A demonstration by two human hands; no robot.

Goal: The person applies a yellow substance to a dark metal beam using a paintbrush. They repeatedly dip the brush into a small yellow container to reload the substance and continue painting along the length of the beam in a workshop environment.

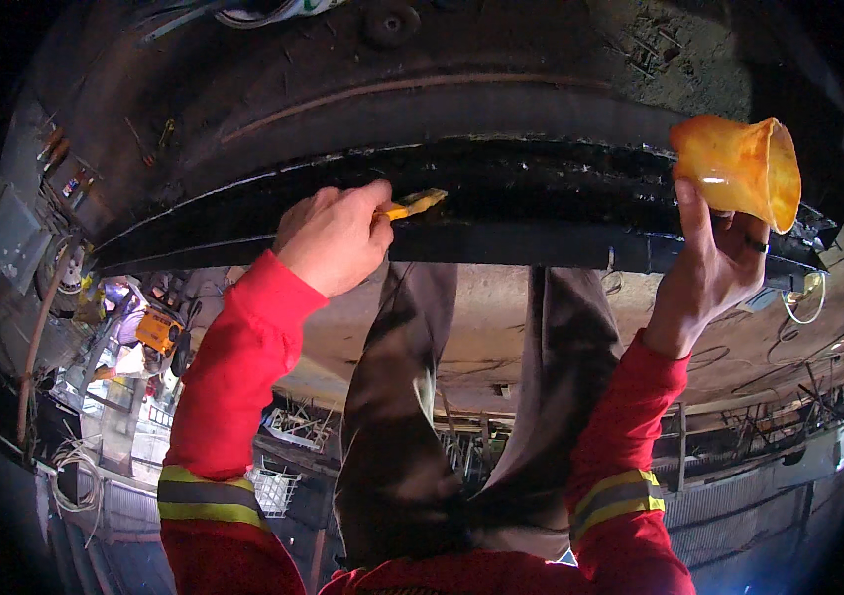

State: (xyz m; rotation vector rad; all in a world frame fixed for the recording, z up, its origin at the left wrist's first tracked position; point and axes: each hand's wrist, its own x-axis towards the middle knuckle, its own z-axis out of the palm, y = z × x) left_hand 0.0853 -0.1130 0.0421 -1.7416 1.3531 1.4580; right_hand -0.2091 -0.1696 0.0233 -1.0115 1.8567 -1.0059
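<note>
My left hand [335,236] is closed round a small paintbrush [416,205] with a yellow handle. Its tip points right, close to or touching the top of a long black metal beam [551,203]; I cannot tell which. Off to the right, my right hand [717,243] grips a translucent orange-yellow cup [734,169] from below, fingers partly hidden behind it. The cup lies tilted, its wide, uneven mouth turned to the right. Along the beam, dark glossy patches and a thin pale edge line show.
Beyond the beam is dark ground with a round metal disc [391,22] and scattered scraps [652,48]. A yellow machine or case [158,331] stands amid clutter at left. A pale cable loop [806,299] hangs by the beam's right end. My legs [397,397] are below the beam.
</note>
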